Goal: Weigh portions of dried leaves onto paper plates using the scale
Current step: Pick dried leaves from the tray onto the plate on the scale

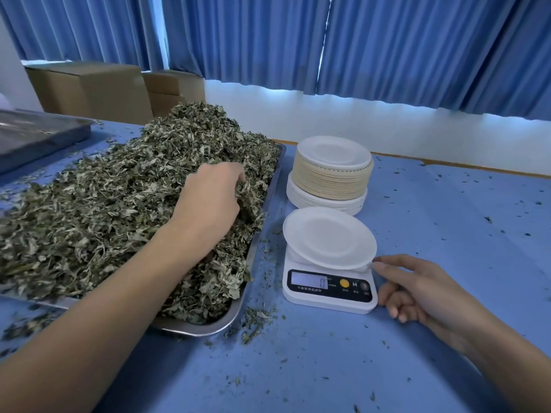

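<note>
While the left hand (208,201) digs into the leaves (104,198), its fingers curl round a bunch and grip it. I think it is taking the first handful to weigh.

The leaves sit in a big heap on a metal tray (238,311) at the left side of the table (447,234). The heap is so full that bits have spilled over the tray's near edge onto the blue cover.

Just right of the tray stands the scale (328,305), near the middle of the table. That is handy, because the handful only has to go a short way. One plate (328,236) lies on top of the scale with nothing on it. It looks a bit tipped and hangs over the scale's sides. The screen (310,280) seems to show zero, so the scale looks ready.

The right hand (417,287) rests beside the scale's right edge. One finger (380,263) is stretched out and its tip touches the plate's rim. The other fingers curl loosely and hold nothing. My guess is that it keeps the light plate from sliding when the leaves land. It may need to let go before the number is read, or the push could change it.

More plates wait in a stack (331,177) just behind the scale, toward the far edge, close enough to grab the next one.
</note>
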`<act>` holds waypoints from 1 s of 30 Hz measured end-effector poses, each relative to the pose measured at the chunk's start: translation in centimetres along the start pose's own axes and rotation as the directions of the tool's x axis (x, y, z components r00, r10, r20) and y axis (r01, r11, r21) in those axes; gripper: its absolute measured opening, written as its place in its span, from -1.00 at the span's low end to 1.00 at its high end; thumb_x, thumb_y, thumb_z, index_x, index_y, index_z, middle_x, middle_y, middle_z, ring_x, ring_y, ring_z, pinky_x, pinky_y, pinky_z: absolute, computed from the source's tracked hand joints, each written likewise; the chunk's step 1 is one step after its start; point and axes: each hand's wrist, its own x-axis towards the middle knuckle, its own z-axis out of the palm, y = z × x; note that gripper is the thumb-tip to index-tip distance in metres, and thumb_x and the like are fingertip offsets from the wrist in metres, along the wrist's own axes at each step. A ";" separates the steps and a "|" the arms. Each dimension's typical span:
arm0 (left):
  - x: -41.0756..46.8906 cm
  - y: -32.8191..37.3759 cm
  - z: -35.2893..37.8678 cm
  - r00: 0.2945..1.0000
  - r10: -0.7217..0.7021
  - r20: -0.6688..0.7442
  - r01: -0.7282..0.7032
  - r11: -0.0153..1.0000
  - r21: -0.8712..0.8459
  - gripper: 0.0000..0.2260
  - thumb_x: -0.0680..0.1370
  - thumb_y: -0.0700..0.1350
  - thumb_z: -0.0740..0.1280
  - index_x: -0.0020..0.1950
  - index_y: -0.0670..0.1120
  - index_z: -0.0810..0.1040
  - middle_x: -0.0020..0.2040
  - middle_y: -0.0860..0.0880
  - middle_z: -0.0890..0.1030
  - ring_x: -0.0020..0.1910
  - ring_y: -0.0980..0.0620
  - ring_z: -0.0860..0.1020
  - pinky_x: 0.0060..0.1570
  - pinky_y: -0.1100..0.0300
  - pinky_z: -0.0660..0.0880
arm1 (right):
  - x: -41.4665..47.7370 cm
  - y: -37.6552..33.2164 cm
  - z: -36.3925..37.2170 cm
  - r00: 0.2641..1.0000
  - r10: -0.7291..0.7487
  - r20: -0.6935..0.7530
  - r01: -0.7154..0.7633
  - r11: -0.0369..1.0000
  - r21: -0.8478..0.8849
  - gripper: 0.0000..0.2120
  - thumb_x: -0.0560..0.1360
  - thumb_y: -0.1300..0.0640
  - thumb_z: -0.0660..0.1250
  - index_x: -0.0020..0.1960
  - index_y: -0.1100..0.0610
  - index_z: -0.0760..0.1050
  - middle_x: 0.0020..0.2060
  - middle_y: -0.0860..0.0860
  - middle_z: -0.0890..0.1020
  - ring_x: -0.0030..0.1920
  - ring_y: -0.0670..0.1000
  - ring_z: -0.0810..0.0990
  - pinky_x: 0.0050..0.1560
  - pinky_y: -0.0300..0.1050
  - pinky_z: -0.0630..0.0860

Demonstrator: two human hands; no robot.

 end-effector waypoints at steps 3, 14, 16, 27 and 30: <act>0.6 -0.1 -0.6 0.999 -0.031 -0.042 0.029 0.999 -0.036 -0.56 0.48 -0.48 0.32 0.19 -0.02 0.59 -0.25 -0.05 0.54 -0.41 -0.05 0.54 -0.35 0.01 0.61 | 0.3 0.1 -0.4 0.999 -0.002 -0.034 0.002 1.000 0.006 -0.70 0.56 0.01 0.43 0.21 0.14 0.56 -0.31 0.23 0.64 -0.47 0.08 0.52 -0.52 -0.15 0.48; 1.9 -0.9 -1.5 0.995 -0.097 -0.016 0.091 0.971 -0.221 -0.78 0.49 -0.21 0.52 -0.01 0.09 0.63 0.37 -0.10 0.55 -0.42 0.22 0.42 -0.51 0.38 0.28 | 0.7 0.1 -0.8 0.999 0.003 -0.051 -0.002 1.000 0.026 -0.70 0.58 0.00 0.40 0.22 0.15 0.55 -0.29 0.20 0.65 -0.45 0.05 0.51 -0.49 -0.14 0.46; 1.6 -0.9 -1.5 0.994 -0.108 -0.027 0.097 0.960 -0.261 -0.79 0.49 -0.19 0.52 -0.02 0.11 0.62 0.41 -0.08 0.53 -0.40 0.27 0.36 -0.48 0.40 0.26 | 0.6 0.1 -0.8 0.998 0.012 -0.057 -0.009 0.999 0.039 -0.70 0.58 0.00 0.40 0.22 0.16 0.54 -0.29 0.20 0.65 -0.45 0.05 0.51 -0.50 -0.15 0.46; 1.7 0.7 -2.9 0.988 -0.058 -0.142 -0.014 0.889 -0.458 -0.80 0.45 -0.16 0.57 -0.06 0.11 0.65 -0.01 0.09 0.63 -0.20 0.16 0.49 -0.14 0.32 0.42 | 0.4 0.2 -0.9 0.998 -0.001 -0.056 0.004 0.999 0.054 -0.70 0.58 0.00 0.40 0.20 0.17 0.54 -0.29 0.20 0.65 -0.46 0.04 0.51 -0.51 -0.16 0.46; 2.3 2.7 -2.4 0.998 -0.012 -0.069 -0.027 0.848 -0.530 -0.83 0.43 -0.20 0.57 -0.06 0.02 0.70 -0.14 0.09 0.66 -0.19 0.09 0.58 -0.18 0.20 0.54 | 0.5 0.2 -0.9 0.998 0.003 -0.057 0.000 0.998 0.055 -0.69 0.58 -0.01 0.41 0.21 0.16 0.53 -0.29 0.20 0.64 -0.46 0.05 0.51 -0.51 -0.16 0.45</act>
